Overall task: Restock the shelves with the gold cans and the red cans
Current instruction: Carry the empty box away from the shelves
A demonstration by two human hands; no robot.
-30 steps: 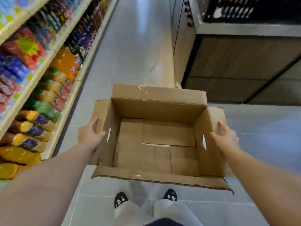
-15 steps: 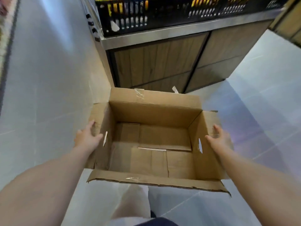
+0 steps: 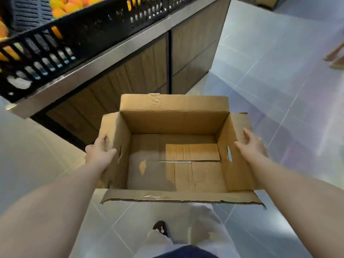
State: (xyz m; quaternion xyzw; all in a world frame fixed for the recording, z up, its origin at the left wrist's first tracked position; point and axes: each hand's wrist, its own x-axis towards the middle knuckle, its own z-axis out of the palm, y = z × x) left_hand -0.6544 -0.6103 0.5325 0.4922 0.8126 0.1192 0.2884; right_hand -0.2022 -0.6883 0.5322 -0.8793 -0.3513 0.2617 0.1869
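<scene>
Floor (image 3: 279, 90): pale glossy tiles, spread below and beyond both hands.
Produce stand (image 3: 115, 75): wood-panelled base with a steel edge, ahead and to the left of the left hand, well apart from it.
Black crates (image 3: 78, 34): slotted, atop the stand, holding orange fruit (image 3: 63, 6); far above and ahead of the left hand.
Cardboard box (image 3: 173, 116): open-topped, flaps splayed outward, carried level between the two hands above the floor; inside bare, only folded bottom flaps and a strip of tape showing.
Left hand (image 3: 99, 152): pressed against the box's left wall, fingers curled round the outer side flap, thumb near the handle slot; gripping the box.
Right hand (image 3: 250, 144): flat against the right wall, fingers over the right flap, thumb just beside the handle slot; gripping the box too.
Shoe (image 3: 160, 227): dark, below the box and between the forearms, mid-stride by the look of it.
Gold cans, red cans: none in view, neither in the box nor near either hand; shelves for them also out of view.
Step in hand: likely carrying the emptied box away, or off to fetch more stock; cannot tell which.
Next move: calls for keeping both palms squeezed inward so the box stays level, steering clear of the stand's corner on the left, then setting the box down wherever cans wait.
</scene>
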